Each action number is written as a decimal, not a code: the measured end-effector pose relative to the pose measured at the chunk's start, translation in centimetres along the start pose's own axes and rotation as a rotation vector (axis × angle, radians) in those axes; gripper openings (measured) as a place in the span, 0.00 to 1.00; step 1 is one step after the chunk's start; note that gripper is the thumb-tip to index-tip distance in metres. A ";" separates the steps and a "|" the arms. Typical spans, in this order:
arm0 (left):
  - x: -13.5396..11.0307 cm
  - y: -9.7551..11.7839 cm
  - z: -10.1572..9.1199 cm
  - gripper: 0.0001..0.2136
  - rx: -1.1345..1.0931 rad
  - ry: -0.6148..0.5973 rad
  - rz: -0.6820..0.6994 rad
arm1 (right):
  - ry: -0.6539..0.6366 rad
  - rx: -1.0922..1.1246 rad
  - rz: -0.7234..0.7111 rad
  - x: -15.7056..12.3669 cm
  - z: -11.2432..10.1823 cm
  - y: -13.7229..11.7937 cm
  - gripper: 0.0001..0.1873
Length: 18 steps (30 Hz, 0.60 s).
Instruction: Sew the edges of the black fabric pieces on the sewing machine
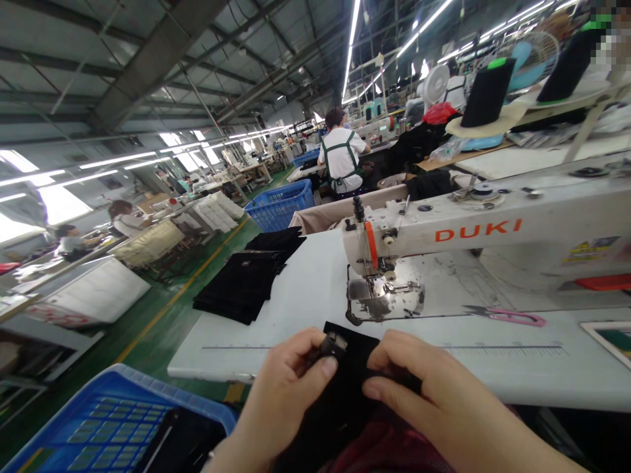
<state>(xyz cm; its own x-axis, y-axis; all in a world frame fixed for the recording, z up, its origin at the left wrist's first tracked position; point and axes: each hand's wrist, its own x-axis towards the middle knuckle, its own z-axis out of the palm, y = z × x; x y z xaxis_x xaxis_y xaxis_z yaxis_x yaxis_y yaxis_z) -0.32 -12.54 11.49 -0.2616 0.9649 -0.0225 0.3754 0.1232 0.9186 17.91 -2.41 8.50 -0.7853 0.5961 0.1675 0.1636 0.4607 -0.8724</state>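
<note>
A piece of black fabric (352, 381) is between my hands at the front edge of the sewing machine table. My left hand (290, 378) pinches its left side between thumb and fingers, where a small dark part with a greyish rectangular patch (338, 341) shows; I cannot tell what that part is. On the right side, my right hand (414, 381) has its thumb and fingers closed on the fabric. Just beyond my hands is the DUKI sewing machine (473, 230), its needle area and metal plate (372, 309) facing me.
Pink thread snips (507, 315) lie right of the needle area. Stacked black fabric pieces (241, 282) sit at the table's left end. A blue basket (118, 407) stands lower left, another blue basket (280, 203) farther off. Thread cones (488, 92) rise behind the machine; a co-worker (342, 154) sits ahead.
</note>
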 end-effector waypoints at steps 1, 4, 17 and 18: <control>0.4 0.6 -1.1 0.08 0.017 -0.050 -0.009 | 0.005 0.030 -0.010 0.0 0.4 -0.2 0.08; 3.0 1.6 -4.2 0.10 0.211 -0.176 0.026 | 0.094 0.128 0.021 -0.2 2.3 -0.1 0.07; 19.4 -11.1 3.4 0.07 0.853 0.013 0.244 | -0.069 -0.489 -0.281 7.1 2.6 12.8 0.22; 20.4 -11.3 3.7 0.09 0.868 0.070 0.248 | -0.071 -0.537 -0.293 8.0 2.0 13.2 0.19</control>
<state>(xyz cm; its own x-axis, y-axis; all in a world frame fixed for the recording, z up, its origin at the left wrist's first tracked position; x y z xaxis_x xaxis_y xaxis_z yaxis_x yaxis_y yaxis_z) -6.59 6.64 -0.81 -0.1266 0.9742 0.1870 0.9595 0.0724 0.2722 12.65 7.15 -2.60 -0.8779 0.3580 0.3180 0.1987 0.8766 -0.4384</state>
